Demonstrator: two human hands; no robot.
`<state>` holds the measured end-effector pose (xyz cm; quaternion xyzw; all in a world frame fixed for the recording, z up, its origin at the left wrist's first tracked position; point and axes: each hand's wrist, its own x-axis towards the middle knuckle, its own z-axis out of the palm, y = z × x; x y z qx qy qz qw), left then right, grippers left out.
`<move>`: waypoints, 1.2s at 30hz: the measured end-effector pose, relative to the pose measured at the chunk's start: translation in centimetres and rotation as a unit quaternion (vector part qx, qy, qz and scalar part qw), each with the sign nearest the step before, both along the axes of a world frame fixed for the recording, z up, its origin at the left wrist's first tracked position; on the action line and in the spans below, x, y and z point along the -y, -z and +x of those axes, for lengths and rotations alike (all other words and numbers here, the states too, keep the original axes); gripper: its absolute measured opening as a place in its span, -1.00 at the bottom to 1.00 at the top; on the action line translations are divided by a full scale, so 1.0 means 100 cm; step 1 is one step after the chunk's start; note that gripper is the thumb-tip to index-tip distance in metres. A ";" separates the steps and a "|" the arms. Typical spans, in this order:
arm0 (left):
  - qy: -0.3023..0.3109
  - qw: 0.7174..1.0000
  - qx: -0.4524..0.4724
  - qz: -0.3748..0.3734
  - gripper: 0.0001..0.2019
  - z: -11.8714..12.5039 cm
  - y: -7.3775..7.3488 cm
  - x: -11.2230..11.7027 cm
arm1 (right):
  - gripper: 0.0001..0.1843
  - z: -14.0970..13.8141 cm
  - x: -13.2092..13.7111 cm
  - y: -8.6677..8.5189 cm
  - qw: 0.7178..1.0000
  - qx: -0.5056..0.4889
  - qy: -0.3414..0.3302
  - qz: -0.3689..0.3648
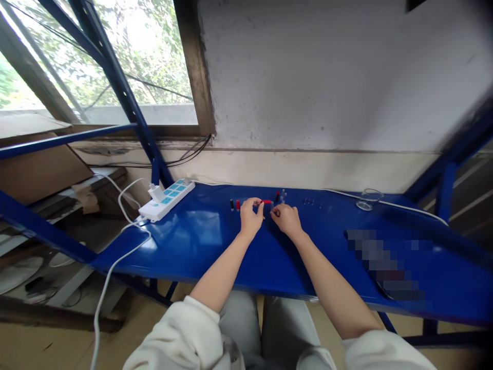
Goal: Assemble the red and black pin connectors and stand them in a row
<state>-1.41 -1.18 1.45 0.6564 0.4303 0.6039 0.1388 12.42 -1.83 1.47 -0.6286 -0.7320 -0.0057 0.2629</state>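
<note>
Both my hands rest on a blue metal shelf (200, 241) near its back edge. My left hand (250, 217) is closed, pinching a small red piece (266, 202) between thumb and fingers. My right hand (285, 218) is closed too, its fingertips pinched at something tiny that I cannot make out, just right of the red piece. Small black and red plugs (234, 205) stand upright left of my left hand. More small dark and clear pieces (280, 196) stand just behind my right hand.
A white power strip (168, 199) with blue sockets lies at the back left, its white cable (115, 262) trailing off the shelf. A clear glass dish (368, 199) sits back right. Tiny parts (309, 201) lie between. Blue frame struts (123, 92) cross a window.
</note>
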 end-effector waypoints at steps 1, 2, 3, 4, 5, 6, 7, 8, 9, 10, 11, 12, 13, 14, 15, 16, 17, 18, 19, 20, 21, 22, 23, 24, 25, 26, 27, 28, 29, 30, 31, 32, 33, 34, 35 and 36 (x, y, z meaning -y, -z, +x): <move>-0.001 1.000 -0.002 -0.004 -0.91 0.000 0.000 0.000 | -0.85 0.000 0.001 -0.001 1.000 -0.005 -0.006 0.000; -0.001 1.000 -0.003 -0.009 -0.91 0.000 0.001 -0.001 | -0.85 -0.001 0.001 -0.001 1.000 -0.010 -0.012 -0.001; -0.001 1.000 -0.001 -0.015 -0.91 -0.001 0.001 -0.002 | -0.85 -0.002 0.002 -0.002 1.000 -0.015 -0.015 -0.003; -0.001 1.000 0.002 -0.022 -0.91 -0.001 0.002 -0.002 | -0.85 -0.002 0.002 -0.002 1.000 -0.019 -0.018 -0.006; 0.001 1.000 0.005 -0.028 -0.91 -0.001 0.003 -0.003 | -0.85 -0.002 0.003 -0.003 1.000 -0.021 -0.019 -0.008; 0.004 0.999 0.008 -0.034 -0.91 -0.001 0.003 -0.003 | -0.86 -0.003 0.003 -0.003 1.000 -0.019 -0.020 -0.009; 0.007 0.999 0.009 -0.037 -0.91 -0.001 0.004 -0.004 | -0.86 -0.003 0.004 -0.003 1.000 -0.013 -0.020 -0.008; 0.008 0.999 0.009 -0.038 -0.90 -0.002 0.004 -0.004 | -0.86 -0.003 0.004 -0.004 1.000 -0.006 -0.020 -0.006; 0.008 0.999 0.006 -0.036 -0.90 -0.002 0.003 -0.004 | -0.86 -0.003 0.005 -0.004 1.000 0.003 -0.019 -0.004; 0.008 0.999 0.001 -0.031 -0.89 -0.002 0.003 -0.003 | -0.85 -0.003 0.005 -0.004 1.000 0.012 -0.018 -0.002; 0.009 1.000 -0.006 -0.023 -0.88 -0.002 0.002 -0.002 | -0.85 -0.003 0.005 -0.004 1.000 0.019 -0.017 -0.001; 0.012 1.000 -0.015 -0.012 -0.86 -0.002 0.000 -0.001 | -0.85 -0.003 0.005 -0.004 1.000 0.024 -0.015 -0.002; 0.020 0.999 -0.025 0.000 -0.83 -0.002 -0.001 0.000 | -0.85 -0.003 0.005 -0.004 1.000 0.028 -0.012 -0.003; 0.030 0.999 -0.040 0.012 -0.80 -0.002 -0.002 0.002 | -0.86 -0.003 0.005 -0.005 1.000 0.030 -0.009 -0.005; 0.041 0.997 -0.057 0.022 -0.77 -0.002 -0.003 0.004 | -0.86 -0.003 0.005 -0.005 0.999 0.031 -0.007 -0.006; 0.051 0.995 -0.077 0.029 -0.75 -0.001 -0.003 0.005 | -0.86 -0.003 0.005 -0.005 0.999 0.031 -0.004 -0.006; 0.061 0.993 -0.101 0.032 -0.74 -0.001 -0.003 0.007 | -0.86 -0.003 0.005 -0.004 0.999 0.032 -0.002 -0.005; 0.072 0.989 -0.123 0.032 -0.73 0.000 -0.003 0.008 | -0.86 -0.003 0.004 -0.004 0.999 0.032 0.003 -0.003; 0.081 0.986 -0.142 0.030 -0.73 0.000 -0.002 0.008 | -0.85 -0.002 0.004 -0.004 1.000 0.030 0.008 0.000; 0.090 0.984 -0.154 0.027 -0.73 0.001 -0.001 0.009 | -0.85 -0.002 0.004 -0.004 1.000 0.027 0.014 0.002; 0.097 0.982 -0.160 0.025 -0.72 0.001 -0.001 0.009 | -0.84 -0.002 0.004 -0.004 1.000 0.022 0.021 0.005; 0.103 0.982 -0.157 0.025 -0.72 0.002 0.000 0.009 | -0.84 -0.001 0.004 -0.004 1.000 0.014 0.026 0.009; 0.104 0.983 -0.149 0.027 -0.73 0.002 0.000 0.008 | -0.84 -0.001 0.004 -0.004 1.000 0.005 0.028 0.014; 0.104 0.985 -0.138 0.028 -0.74 0.002 0.000 0.008 | -0.83 -0.002 0.004 -0.004 0.999 -0.003 0.026 0.020; 0.103 0.986 -0.126 0.028 -0.77 0.002 0.000 0.007 | -0.83 -0.002 0.005 -0.004 0.999 -0.010 0.022 0.025; 0.103 0.988 -0.116 0.026 -0.79 0.002 0.000 0.006 | -0.83 -0.003 0.005 -0.004 0.999 -0.015 0.016 0.029; 0.103 0.989 -0.107 0.021 -0.82 0.002 0.000 0.005 | -0.83 -0.003 0.005 -0.004 0.999 -0.017 0.011 0.031; 0.102 0.990 -0.101 0.014 -0.84 0.002 0.001 0.004 | -0.83 -0.004 0.005 -0.004 0.999 -0.017 0.007 0.030; 0.100 0.990 -0.097 0.006 -0.86 0.002 0.002 0.003 | -0.84 -0.004 0.005 -0.003 0.999 -0.017 0.005 0.030; 0.097 0.991 -0.095 -0.002 -0.88 0.002 0.004 0.001 | -0.84 -0.005 0.005 -0.003 0.999 -0.015 0.004 0.029; 0.094 0.991 -0.094 -0.009 -0.89 0.002 0.005 0.000 | -0.86 -0.004 0.004 -0.002 0.999 -0.013 0.003 0.030; 0.091 0.991 -0.092 -0.015 -0.90 0.002 0.007 -0.001 | -0.86 -0.004 0.004 -0.001 0.999 -0.011 0.003 0.030; 0.090 0.992 -0.091 -0.020 -0.91 0.002 0.008 -0.002 | -0.87 -0.003 0.003 0.000 0.999 -0.011 0.002 0.030; 0.089 0.992 -0.089 -0.023 -0.91 0.002 0.008 -0.003 | -0.88 -0.002 0.002 0.001 0.999 -0.013 0.001 0.030; 0.086 0.993 -0.082 -0.026 -0.91 0.002 0.007 -0.003 | -0.88 -0.002 0.001 0.003 0.999 -0.020 -0.002 0.030; 0.079 0.994 -0.069 -0.026 -0.90 0.001 0.006 -0.003 | -0.88 -0.001 0.000 0.005 0.999 -0.033 -0.007 0.029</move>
